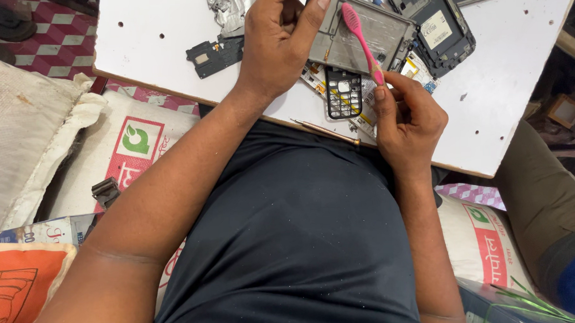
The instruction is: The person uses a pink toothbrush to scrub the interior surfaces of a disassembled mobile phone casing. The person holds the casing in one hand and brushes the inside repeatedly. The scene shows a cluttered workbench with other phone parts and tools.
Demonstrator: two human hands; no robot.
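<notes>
On the white board (169, 51) over the lap: left hand (277, 44) clamps the grey phone frame (360, 41) flat, thumb across its edge, steadying it; right hand (407, 122) pinches the pink toothbrush (359, 38), bristles resting on the frame.

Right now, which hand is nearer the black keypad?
Right. The right hand sits just beside the keypad, holding a pink toothbrush; the left hand grips the grey frame above it.
</notes>
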